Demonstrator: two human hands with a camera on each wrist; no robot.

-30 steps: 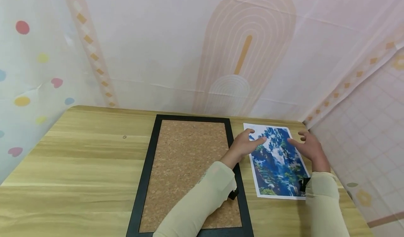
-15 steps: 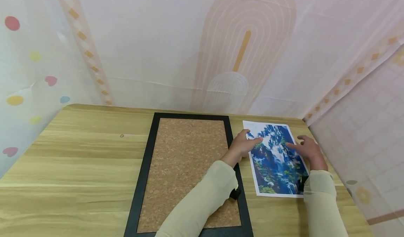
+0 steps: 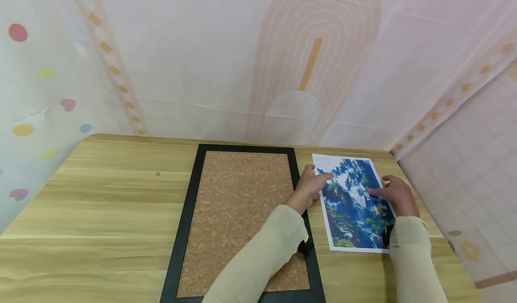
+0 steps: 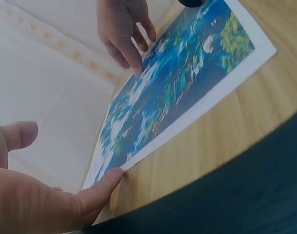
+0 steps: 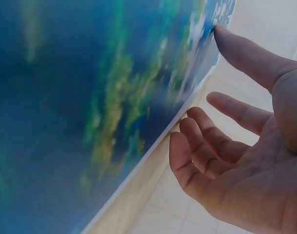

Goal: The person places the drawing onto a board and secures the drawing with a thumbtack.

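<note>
Landscape print (image 3: 355, 204) is touched at 9 o'clock edge by left hand (image 3: 308, 187), at 3 o'clock by right hand (image 3: 397, 195); fingers spread.

1. My left hand (image 3: 310, 187) reaches forward, fingers relaxed and spread, one fingertip down.
2. My right hand (image 3: 397, 196) lies opposite, fingers straight, thumb extended.
3. Both forearms wear pale sleeves.

A glossy blue-and-green printed landscape sheet with a white border (image 5: 90, 97) fills the frame's left. The right hand (image 5: 246, 165) lies open beside it, thumb tip touching the print near its far corner, the other fingers (image 5: 207, 146) loosely spread past the sheet's white edge.
</note>
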